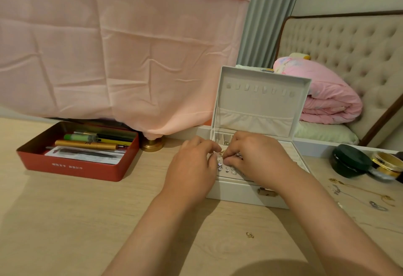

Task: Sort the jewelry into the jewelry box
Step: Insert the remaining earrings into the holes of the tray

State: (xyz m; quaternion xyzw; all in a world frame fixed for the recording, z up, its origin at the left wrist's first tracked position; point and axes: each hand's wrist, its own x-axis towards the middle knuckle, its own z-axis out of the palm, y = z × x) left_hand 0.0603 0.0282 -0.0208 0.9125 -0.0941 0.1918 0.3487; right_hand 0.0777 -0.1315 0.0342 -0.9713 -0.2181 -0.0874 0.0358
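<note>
From my feed, the left hand (192, 166) and right hand (258, 158) meet fingertip to fingertip over the open white jewelry box (244, 195). Both have their fingers curled in, pinching one small gold-and-pearl earring (222, 151) above its front-left tray. I see crystal studs (226, 167) seated just beneath, chain necklaces (362, 194) loose on the wooden desk (65, 221) right of the box, and a small gold piece (250, 234) in front.

The wooden table (65, 221) bears a red tin (72, 170), the jewelry box (235, 192), a jar (349, 162) and chains (359, 190).
</note>
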